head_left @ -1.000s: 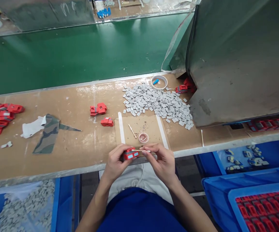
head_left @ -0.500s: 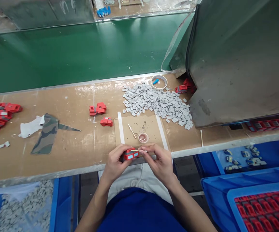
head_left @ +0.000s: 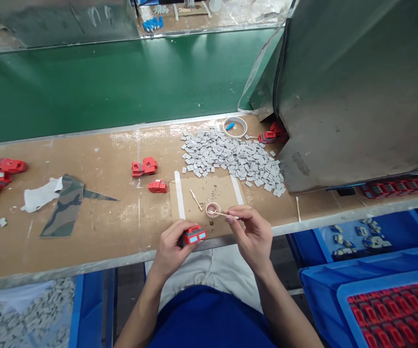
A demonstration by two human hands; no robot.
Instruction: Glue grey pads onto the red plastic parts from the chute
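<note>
My left hand [head_left: 172,246] grips a small red toy vehicle part [head_left: 194,234] with light-blue windows and a grey band, at the table's front edge. Between the thumb and fingers of my right hand [head_left: 252,237] is a thin cotton swab [head_left: 222,213]. Its far tip reaches into a small round cup [head_left: 212,209] with a little pinkish-brown content. The cup stands on a cardboard sheet [head_left: 226,227] held by white tape strips. Beside it lies another thin pale stick [head_left: 196,199].
Behind the cardboard spreads a heap of small grey tiles [head_left: 230,154], with a tape roll [head_left: 244,126] at its back. More red vehicle parts [head_left: 145,166] lie left. A big metal housing [head_left: 346,106] stands right. Blue crates [head_left: 317,285] sit below the table.
My right hand has drawn the swab away from the red part and moved its tip to the cup. My left hand still holds the part in nearly the same place.
</note>
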